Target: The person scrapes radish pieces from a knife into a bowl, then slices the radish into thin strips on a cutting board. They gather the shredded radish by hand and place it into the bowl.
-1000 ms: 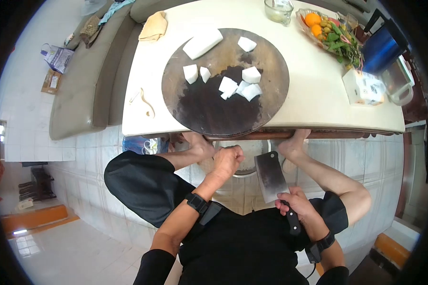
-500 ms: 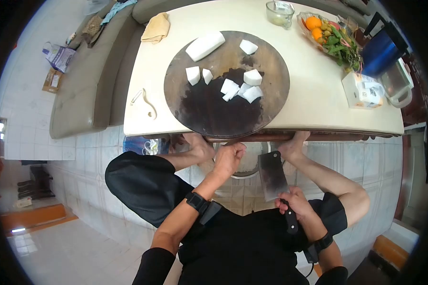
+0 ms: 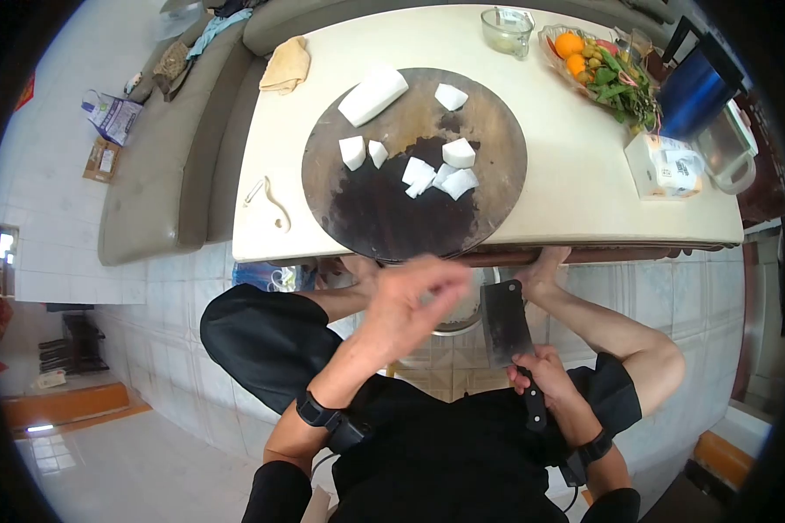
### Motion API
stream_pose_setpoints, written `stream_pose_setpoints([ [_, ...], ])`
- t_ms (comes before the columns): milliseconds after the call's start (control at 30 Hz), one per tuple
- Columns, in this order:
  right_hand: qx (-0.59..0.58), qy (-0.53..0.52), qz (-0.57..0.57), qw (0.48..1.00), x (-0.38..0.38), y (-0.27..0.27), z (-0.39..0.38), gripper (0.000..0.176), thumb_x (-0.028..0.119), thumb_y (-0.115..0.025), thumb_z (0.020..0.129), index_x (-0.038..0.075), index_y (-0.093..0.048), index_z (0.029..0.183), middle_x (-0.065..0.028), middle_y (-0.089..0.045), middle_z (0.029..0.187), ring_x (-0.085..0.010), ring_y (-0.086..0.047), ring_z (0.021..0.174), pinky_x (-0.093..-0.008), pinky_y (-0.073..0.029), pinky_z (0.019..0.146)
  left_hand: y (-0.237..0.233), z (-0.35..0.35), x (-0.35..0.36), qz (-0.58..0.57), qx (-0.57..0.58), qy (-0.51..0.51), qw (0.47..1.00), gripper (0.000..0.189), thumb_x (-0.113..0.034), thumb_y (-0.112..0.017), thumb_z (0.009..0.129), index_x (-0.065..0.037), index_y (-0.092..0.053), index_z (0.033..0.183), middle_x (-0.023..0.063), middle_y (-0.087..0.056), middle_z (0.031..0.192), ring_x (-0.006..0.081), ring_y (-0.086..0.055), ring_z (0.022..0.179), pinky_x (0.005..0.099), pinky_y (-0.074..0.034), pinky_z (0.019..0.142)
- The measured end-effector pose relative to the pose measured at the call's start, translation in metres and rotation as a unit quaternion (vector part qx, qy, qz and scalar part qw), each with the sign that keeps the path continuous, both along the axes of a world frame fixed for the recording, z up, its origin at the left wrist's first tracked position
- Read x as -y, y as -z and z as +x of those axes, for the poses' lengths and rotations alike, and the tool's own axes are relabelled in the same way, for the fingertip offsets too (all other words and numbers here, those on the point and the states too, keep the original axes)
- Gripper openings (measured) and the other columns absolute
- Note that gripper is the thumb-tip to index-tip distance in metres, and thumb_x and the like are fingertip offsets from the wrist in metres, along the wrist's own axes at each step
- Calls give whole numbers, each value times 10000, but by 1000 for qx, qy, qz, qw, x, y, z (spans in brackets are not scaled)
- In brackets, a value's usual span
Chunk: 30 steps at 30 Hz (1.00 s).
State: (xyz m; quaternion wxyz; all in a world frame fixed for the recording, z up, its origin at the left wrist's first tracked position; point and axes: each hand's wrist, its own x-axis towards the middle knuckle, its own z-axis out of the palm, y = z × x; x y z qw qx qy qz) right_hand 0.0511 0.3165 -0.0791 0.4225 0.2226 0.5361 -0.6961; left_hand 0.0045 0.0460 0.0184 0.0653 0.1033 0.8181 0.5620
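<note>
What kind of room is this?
Probably a living room in a home: a long sofa stands beside a table, which holds a fruit bowl, a cutting board and a folded cloth.

**Round board ringed by tableware, clock-face from its centre**

On the cream-topped rectangular table (image 3: pixel 576 205) lies the dark round wooden board (image 3: pixel 392 213). Upon it, a long white rounded block (image 3: pixel 373 96) sits at 11 o'clock, one white angular chunk (image 3: pixel 451 97) at 1, two white wedge-shaped pieces (image 3: pixel 352 153) at 9 and a cluster of white chunks (image 3: pixel 458 155) towards 4. Around the board: pale slim peeler (image 3: pixel 278 209) between 8 and 9, folded yellow cloth (image 3: pixel 285 65) at 10, clear round glass bowl (image 3: pixel 507 37) at 1, clear fruit-filled dish (image 3: pixel 553 54) at 2, white boxy packet (image 3: pixel 665 170) at 3. Off the table, the grey padded sofa (image 3: pixel 170 166) stands at 9.
</note>
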Motion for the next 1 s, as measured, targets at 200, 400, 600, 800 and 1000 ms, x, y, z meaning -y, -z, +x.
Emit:
stream_pose_setpoints([
  [200, -11, -1, -7, 1000, -1, -35, 5, 98, 53, -537, 893, -24, -557, 836, -105, -591, 670, -107, -475, 465, -283, -439, 449, 7, -66, 18, -201, -253, -222, 920, 229, -55, -750, 756, 1, -657, 958, 144, -652, 919, 330, -619, 857, 396, -498, 748],
  [400, -11, 13, 3, 1000, -12, -57, 13, 99, 55, -531, 902, -28, -563, 859, -98, -592, 672, -100, -465, 457, -275, -434, 449, 21, -85, 22, -279, -270, -214, 897, 194, -31, -717, 787, -5, -659, 970, 140, -652, 883, 290, -642, 739, 351, -519, 675],
  [600, -34, 10, 41, 999, -14, -86, 16, 102, 45, -515, 907, -34, -565, 868, -95, -591, 665, -99, -467, 454, -265, -421, 443, 11, -64, 44, -208, -196, -165, 944, 201, 24, -634, 802, -18, -665, 996, 161, -650, 905, 349, -628, 853, 403, -505, 748],
  [800, -133, -19, 89, 987, -13, -109, 8, 117, 22, -478, 920, -34, -549, 846, -86, -581, 645, -91, -473, 445, -247, -403, 429, 9, -39, 57, -323, -372, -56, 868, 401, 48, -640, 543, -6, -672, 938, 97, -633, 932, 321, -591, 926, 403, -475, 785],
  [1000, -259, -102, 122, 953, 4, -154, -19, 65, -4, -486, 936, -35, -538, 916, -44, -581, 650, -60, -475, 456, -220, -376, 422, 25, -19, 50, -310, -352, -97, 878, 349, 46, -679, 631, 7, -679, 977, 111, -626, 977, 308, -604, 934, 391, -507, 772],
])
